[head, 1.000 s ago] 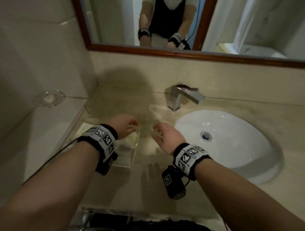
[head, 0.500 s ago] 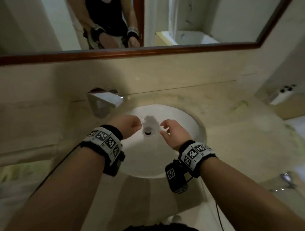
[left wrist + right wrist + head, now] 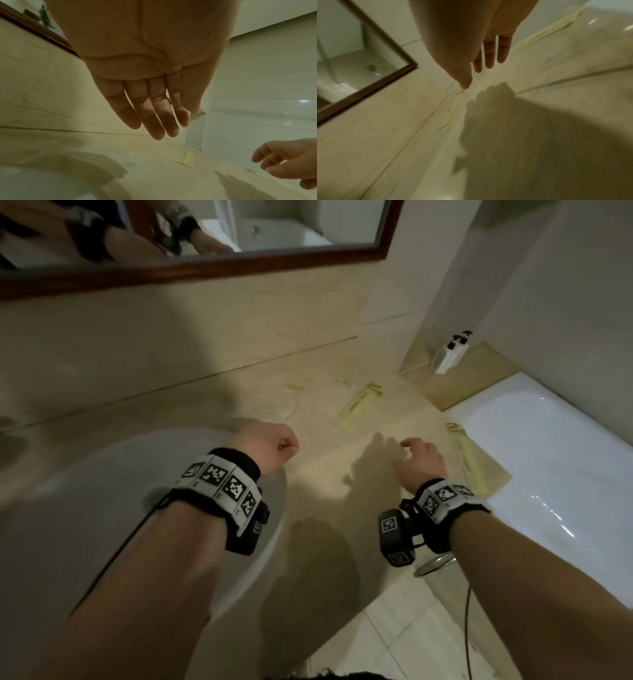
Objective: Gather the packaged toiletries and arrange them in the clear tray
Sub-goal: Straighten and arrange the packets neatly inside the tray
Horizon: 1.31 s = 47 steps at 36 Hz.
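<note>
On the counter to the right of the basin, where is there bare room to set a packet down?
Bare counter lies between the basin and the right hand, in front of the far packet. The strip along the bathtub is tighter: a second packet lies on that edge.

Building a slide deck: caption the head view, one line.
Both empty hands, left and right, hover over a marble counter near two yellow toiletry packets.

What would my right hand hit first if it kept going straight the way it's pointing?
Probably the bare countertop, then the nearer yellowish packet lying flat beyond the right hand. Nothing stands between them, though depth is hard to judge.
</note>
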Motion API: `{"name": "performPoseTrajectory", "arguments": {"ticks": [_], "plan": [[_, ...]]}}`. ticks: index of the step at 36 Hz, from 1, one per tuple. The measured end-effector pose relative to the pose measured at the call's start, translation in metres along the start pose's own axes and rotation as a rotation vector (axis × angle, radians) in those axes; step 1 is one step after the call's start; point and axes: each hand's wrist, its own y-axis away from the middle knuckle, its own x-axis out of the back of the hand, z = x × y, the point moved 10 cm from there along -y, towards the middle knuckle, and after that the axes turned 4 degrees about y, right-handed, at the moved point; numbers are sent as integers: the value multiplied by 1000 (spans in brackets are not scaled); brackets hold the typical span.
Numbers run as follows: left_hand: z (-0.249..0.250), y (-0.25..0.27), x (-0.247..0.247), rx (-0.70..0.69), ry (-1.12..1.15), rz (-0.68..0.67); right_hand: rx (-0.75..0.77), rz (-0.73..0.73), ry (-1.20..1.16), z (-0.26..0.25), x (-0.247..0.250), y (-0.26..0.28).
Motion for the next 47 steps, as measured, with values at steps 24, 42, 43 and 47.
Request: {"name": "performPoseTrajectory", "arguments": {"ticks": [24, 42, 43, 47], "plan": [[67, -77, -69, -37, 10, -188, -648, 50, -46, 153, 5, -62], [10, -25, -16, 73, 165, 213, 112, -122, -198, -44, 5, 2], [7, -19, -12, 70, 144, 234, 153, -135, -217, -54, 3, 7], [-6, 7, 2, 54, 91, 287, 288, -189, -275, -91, -3, 29]]}}
